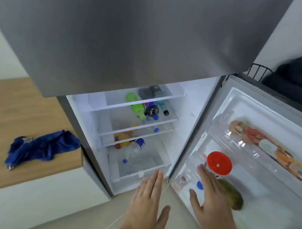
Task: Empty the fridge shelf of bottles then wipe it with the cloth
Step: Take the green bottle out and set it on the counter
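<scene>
The fridge stands open below me. On its upper glass shelf (pixel 110 108) lie three bottles side by side: a green bottle (pixel 135 104), a dark cola bottle (pixel 151 109) and a teal bottle with a black cap (pixel 161 104). A clear bottle with a blue cap (pixel 152 127) shows under that shelf, and another clear bottle (pixel 133 151) lies in the bottom drawer. A crumpled blue cloth (pixel 42 147) rests on the wooden counter (pixel 9 100) to the left. My left hand (pixel 147 206) and my right hand (pixel 212 199) are held flat and empty in front of the fridge's base.
The fridge door (pixel 257 115) swings open to the right; its racks hold a red-lidded container (pixel 219 163), a green fruit (pixel 232 196) and packaged food (pixel 265 145). Orange items (pixel 123 139) sit on a lower shelf. The closed freezer door (pixel 117 37) looms overhead.
</scene>
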